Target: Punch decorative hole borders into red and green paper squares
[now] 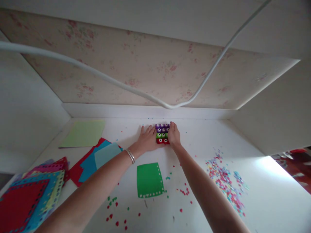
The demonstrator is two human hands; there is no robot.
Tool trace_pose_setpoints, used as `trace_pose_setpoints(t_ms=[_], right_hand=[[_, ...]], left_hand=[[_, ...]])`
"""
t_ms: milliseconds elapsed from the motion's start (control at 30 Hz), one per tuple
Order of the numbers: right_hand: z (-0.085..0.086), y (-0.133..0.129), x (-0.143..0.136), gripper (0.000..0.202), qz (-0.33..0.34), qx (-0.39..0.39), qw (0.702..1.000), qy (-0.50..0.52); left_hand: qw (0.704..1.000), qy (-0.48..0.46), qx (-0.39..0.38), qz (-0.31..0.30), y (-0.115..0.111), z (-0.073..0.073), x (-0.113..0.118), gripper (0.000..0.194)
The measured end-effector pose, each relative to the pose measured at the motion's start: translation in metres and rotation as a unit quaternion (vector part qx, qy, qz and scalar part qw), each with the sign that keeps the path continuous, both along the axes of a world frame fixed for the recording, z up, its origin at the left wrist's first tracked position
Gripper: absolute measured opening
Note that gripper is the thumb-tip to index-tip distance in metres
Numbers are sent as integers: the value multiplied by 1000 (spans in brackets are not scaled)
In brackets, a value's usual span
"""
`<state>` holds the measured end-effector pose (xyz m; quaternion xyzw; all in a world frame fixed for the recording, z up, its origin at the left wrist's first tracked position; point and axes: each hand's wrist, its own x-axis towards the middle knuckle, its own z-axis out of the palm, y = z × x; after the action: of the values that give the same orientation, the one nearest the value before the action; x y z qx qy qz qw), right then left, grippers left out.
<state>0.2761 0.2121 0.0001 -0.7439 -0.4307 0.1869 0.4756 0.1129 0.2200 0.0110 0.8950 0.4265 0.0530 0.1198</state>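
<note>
Near the back of the white surface sits a block of small coloured pieces (pixel 162 130), in rows of purple, green and red, each piece with a white, eye-like dot with a dark centre. My left hand (pixel 147 139) lies flat along its left side, fingers spread, the thumb side against the block. My right hand (pixel 174 136) is closed over the block's right edge, covering part of it. Closer to me lies a green paper square (pixel 150 180) with small holes punched along its right and bottom edges.
Punched colored sheets (pixel 31 204) are piled at left, beside red and blue paper (pixel 91 165) and pale green paper (pixel 84 133). Confetti (pixel 225 181) is heaped at right, with loose bits scattered in front. A white cable (pixel 167 105) hangs across the view.
</note>
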Motion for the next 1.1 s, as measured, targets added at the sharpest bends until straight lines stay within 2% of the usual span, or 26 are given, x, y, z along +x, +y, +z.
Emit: trace_pose_setpoints(t_ms=[200,367,467,567,633,700,800,867,933,1000,1100], right_hand=[[-1,42,-35,53,13,12,1000,24],[-1,61,-40,51,10,33,997,71],[1,58,-36,52,5,57,993,105],[6,36,-30,51,-4,89,986,138],[11,8,-29,48,0,104,981,165],[16,-29,-30,44,16,110,975,193],[22,-93,-39,39,57,118,960,248],[23,-134,-47,47,77,118,949,283],[22,-168,-55,56,81,100,944,304],[19,-194,-61,59,82,86,944,309],[13,-215,-64,59,68,90,951,289]], left_hand=[[1000,7,-11,27,40,-1,-31,106],[999,3,-13,45,54,0,-43,102],[998,-7,-12,62,52,4,-50,104],[997,-23,-15,69,42,13,-62,107],[997,-40,-10,72,26,20,-75,101],[995,-62,2,81,1,28,-90,83],[990,-104,17,93,-54,34,-114,51],[971,-209,-11,117,-95,33,-128,38],[944,-276,-86,160,-133,29,-140,32],[920,-316,-131,191,-162,25,-149,29],[911,-320,-131,227,-183,18,-154,36]])
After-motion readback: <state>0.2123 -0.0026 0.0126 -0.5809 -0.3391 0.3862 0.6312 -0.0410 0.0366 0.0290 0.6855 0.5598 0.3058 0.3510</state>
